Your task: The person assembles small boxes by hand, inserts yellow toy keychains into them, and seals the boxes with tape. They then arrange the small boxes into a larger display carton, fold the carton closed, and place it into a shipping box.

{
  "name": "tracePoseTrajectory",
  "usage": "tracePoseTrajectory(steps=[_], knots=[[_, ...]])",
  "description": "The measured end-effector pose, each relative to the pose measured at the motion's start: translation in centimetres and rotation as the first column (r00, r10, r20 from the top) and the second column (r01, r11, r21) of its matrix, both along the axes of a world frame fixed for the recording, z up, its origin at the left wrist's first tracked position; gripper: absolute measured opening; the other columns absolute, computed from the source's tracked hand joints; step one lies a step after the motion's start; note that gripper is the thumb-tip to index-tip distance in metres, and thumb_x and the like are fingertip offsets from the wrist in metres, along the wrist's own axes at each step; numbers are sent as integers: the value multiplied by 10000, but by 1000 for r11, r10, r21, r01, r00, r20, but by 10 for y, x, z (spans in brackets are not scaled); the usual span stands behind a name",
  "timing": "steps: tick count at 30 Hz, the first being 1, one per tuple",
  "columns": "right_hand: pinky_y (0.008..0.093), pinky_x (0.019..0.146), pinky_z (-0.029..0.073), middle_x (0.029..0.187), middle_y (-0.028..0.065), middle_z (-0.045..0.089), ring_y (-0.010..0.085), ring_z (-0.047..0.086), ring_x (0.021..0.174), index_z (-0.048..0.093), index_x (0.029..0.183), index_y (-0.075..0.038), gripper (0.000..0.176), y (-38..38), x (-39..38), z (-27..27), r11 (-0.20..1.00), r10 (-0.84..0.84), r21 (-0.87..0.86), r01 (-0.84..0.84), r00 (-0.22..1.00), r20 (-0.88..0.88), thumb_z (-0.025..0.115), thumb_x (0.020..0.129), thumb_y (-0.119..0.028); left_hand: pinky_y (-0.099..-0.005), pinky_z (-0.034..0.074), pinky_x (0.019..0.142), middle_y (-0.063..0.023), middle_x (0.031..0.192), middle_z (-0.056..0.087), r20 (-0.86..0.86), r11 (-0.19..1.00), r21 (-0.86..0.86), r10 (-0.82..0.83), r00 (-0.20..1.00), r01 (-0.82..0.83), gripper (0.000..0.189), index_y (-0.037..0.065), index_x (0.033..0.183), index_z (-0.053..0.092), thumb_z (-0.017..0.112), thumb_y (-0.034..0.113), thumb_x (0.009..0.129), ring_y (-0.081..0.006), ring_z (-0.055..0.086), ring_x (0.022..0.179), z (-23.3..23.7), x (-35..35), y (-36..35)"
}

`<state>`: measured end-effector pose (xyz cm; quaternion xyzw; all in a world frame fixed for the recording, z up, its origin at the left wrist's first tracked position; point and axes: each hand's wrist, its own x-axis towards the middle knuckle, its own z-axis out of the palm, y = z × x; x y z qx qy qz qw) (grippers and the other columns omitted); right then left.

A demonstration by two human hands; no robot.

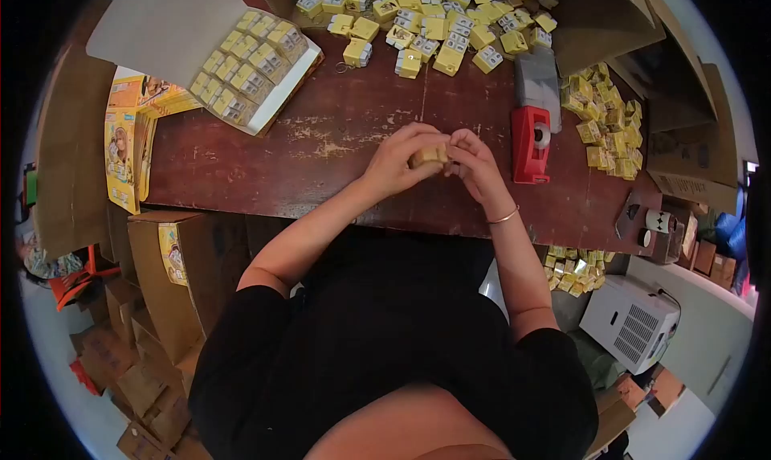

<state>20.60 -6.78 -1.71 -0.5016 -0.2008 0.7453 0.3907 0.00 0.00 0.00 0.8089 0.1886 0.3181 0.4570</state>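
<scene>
As the head view looks down on the tabletop (pixel 265 167), a red tape dispenser (pixel 524 151) stands toward its right side, and every other thing can be placed from it. Just left of the dispenser, the two hands meet over a small yellow box (pixel 434 153), raised above the wood and slightly blurred. The left hand (pixel 399 161) curls its fingers around the box; the right hand (pixel 475 164) has bent fingers at the box's right end, though whether they pinch it I cannot tell. A thin bracelet (pixel 504 216) circles the right wrist.

Directly beyond the dispenser lies a stack of clear plastic (pixel 536 81), and past that, toward the left, spreads a loose heap of yellow boxes (pixel 434 28). Right of the dispenser sits a second heap (pixel 612 126). Well to its left, an open carton (pixel 283 89) holds similar boxes in rows; farther left stand orange packs (pixel 123 151).
</scene>
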Motion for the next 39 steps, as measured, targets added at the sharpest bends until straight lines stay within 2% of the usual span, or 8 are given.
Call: tracePoseTrajectory(steps=[2, 3, 6, 8, 17, 23, 28, 39], knots=[[371, 1069, 373, 1342, 132, 486, 231, 462, 1272, 291, 1462, -92, 838, -5, -18, 17, 879, -204, 461, 118, 969, 141, 753, 770, -195, -335, 444, 967, -108, 1296, 537, 49, 908, -398, 161, 986, -129, 285, 61, 1178, 663, 636, 110, 898, -229, 548, 1163, 2, 4, 4], [370, 1058, 385, 1339, 133, 489, 239, 469, 1267, 309, 1444, -77, 853, -14, -23, 26, 835, -269, 549, 34, 896, 354, 777, 738, -178, -335, 444, 967, -108, 1296, 537, 71, 912, -392, 157, 985, -117, 285, 61, 1178, 663, 636, 110, 898, -229, 548, 1163, 1, 21, -2], [367, 1014, 430, 1321, 159, 513, 273, 515, 1232, 350, 1399, -40, 881, -14, -49, 51, 810, -378, 580, -90, 675, 633, 826, 666, -151, -324, 490, 884, -105, 1170, 621, 175, 817, -543, 336, 925, -194, 265, 36, 1105, 694, 676, 91, 846, -226, 620, 1058, 5, 37, -8], [368, 1012, 438, 1302, 162, 536, 282, 530, 1228, 353, 1415, -39, 861, -15, -43, 53, 856, -389, 513, -56, 583, 713, 802, 687, -138, -318, 503, 873, -106, 1188, 633, 229, 921, -320, 304, 925, -223, 311, 51, 1148, 686, 682, 88, 839, -221, 635, 1047, 6, 41, -6], [376, 967, 475, 1251, 187, 565, 303, 581, 1159, 375, 1371, -22, 836, -36, -34, 43, 742, -560, 669, -48, 505, 657, 800, 661, -140, -370, 517, 905, -151, 1070, 706, 243, 987, -63, 156, 957, -145, 202, 20, 1008, 734, 702, 80, 818, -277, 669, 1023, 30, 58, -13], [370, 958, 480, 1242, 178, 567, 284, 585, 1150, 388, 1355, -21, 822, -50, -24, 45, 739, -595, 672, 42, 507, 623, 798, 650, -126, -350, 530, 884, -157, 1012, 718, 184, 970, -233, 119, 976, -75, 169, -13, 967, 729, 694, 58, 818, -275, 689, 988, 54, 74, -19], [392, 995, 452, 1258, 200, 539, 325, 546, 1196, 397, 1340, -14, 815, -62, -12, 42, 691, -665, 718, 79, 460, 589, 800, 654, -185, -331, 526, 888, -166, 1077, 702, 70, 999, 3, -38, 997, 38, 189, -13, 1010, 717, 676, 31, 831, -259, 686, 1000, 65, 89, -16], [378, 994, 438, 1254, 191, 522, 321, 530, 1187, 367, 1346, -8, 818, -112, 6, 71, 679, -695, 705, 206, 489, 527, 758, 635, -117, -369, 511, 912, -221, 1134, 669, 67, 943, 60, -330, 942, 326, 230, -73, 1095, 670, 579, 11, 902, -300, 662, 1051, 67, 127, -31]])
